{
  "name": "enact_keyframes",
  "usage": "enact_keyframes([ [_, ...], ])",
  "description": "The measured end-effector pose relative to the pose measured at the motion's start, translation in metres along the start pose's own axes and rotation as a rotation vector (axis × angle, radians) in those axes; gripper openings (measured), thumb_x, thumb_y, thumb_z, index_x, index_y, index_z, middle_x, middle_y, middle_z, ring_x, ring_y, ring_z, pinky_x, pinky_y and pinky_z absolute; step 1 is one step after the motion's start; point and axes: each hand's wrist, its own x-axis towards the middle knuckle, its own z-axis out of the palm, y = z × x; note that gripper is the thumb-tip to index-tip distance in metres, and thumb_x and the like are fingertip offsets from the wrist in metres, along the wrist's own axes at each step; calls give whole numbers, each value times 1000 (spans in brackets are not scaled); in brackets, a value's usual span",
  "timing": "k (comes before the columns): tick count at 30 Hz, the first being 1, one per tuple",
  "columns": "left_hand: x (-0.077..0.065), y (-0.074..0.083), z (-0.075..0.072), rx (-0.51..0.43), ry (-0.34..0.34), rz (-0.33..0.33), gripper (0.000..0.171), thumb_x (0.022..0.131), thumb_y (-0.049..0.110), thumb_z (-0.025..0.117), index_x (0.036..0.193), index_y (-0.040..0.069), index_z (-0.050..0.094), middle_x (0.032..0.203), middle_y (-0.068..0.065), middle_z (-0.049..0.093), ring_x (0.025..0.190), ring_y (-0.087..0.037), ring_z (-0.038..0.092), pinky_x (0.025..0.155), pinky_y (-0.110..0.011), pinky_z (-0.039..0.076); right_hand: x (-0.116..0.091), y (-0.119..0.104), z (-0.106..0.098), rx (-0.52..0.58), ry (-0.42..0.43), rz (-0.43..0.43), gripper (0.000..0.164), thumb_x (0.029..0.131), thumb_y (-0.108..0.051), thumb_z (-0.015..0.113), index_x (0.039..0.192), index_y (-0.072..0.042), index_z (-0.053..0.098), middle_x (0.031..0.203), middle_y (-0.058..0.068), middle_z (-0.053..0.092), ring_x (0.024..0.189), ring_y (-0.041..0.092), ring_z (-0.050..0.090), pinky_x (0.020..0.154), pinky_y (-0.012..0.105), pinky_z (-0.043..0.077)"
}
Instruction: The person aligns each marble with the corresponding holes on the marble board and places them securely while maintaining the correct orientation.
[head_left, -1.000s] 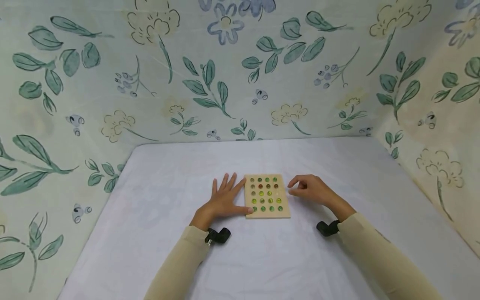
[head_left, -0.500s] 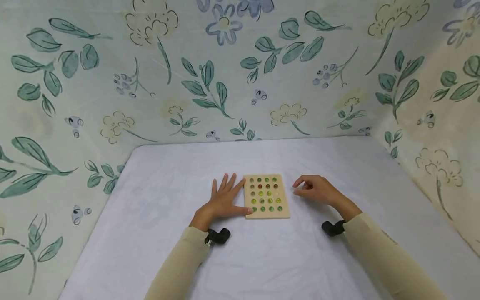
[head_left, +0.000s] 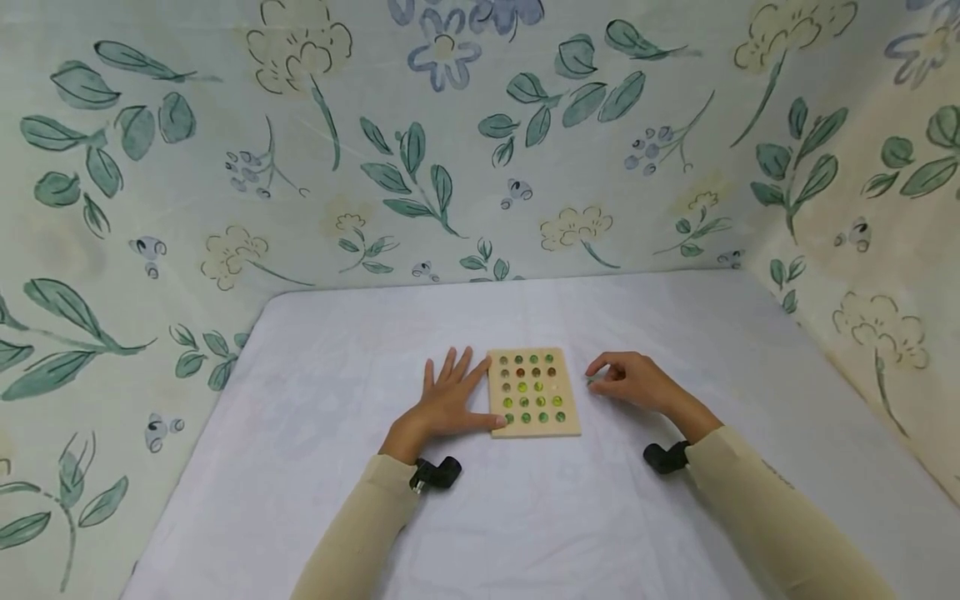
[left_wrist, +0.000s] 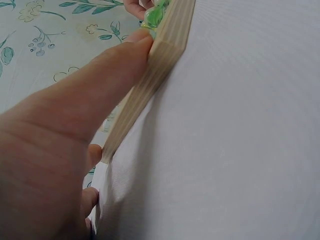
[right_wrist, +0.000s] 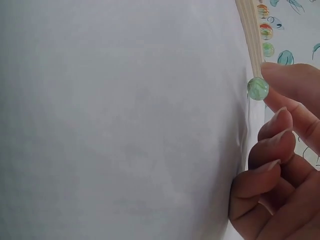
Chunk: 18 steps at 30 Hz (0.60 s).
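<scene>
A square-cornered wooden board (head_left: pixel 572 421) lies on the table, its rows of round holes filled with green, yellow-green and reddish glass marbles (head_left: pixel 522 387). One hole (head_left: pixel 555 387) at the right of the third row has no marble in it. My left hand (head_left: pixel 446 404) is spread flat at the board's left side, thumb (left_wrist: pixel 115 65) resting on the near left corner, index fingertip at the far left corner. Right of the board, my right hand (head_left: pixel 630 381) pinches a pale green marble (right_wrist: pixel 258 89) between thumb and index finger; its other fingers are curled.
A white cloth (head_left: pixel 337 350) covers the table. Flower-patterned fabric (head_left: pixel 420 167) rises behind it and along the sides. Black wrist cameras (head_left: pixel 438 472) are strapped at both cuffs.
My right hand has shifted slightly right, away from the board, and a marble now shows at its fingertips. The left hand and the board stay put.
</scene>
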Motion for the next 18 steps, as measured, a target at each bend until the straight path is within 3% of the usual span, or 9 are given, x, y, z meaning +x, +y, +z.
enact_keyframes([
  [11, 1, 0, 0, 12, -3, -9, 107, 73, 79, 59, 156, 29, 14, 162, -6, -1, 147, -29, -12, 111, -57, -15, 3, 1, 3, -32, -13, 34, 20, 83, -17, 76, 103, -14, 70, 73, 3, 55, 66, 18, 48, 56, 26, 39],
  [18, 1, 0, 1, 18, -6, -11, 107, 72, 80, 58, 156, 29, 14, 162, -6, -1, 147, -29, -12, 111, -57, -15, 3, 3, 4, -45, -11, 11, 17, 85, -15, 74, 101, -13, 70, 74, 2, 55, 67, 17, 47, 57, 27, 39],
])
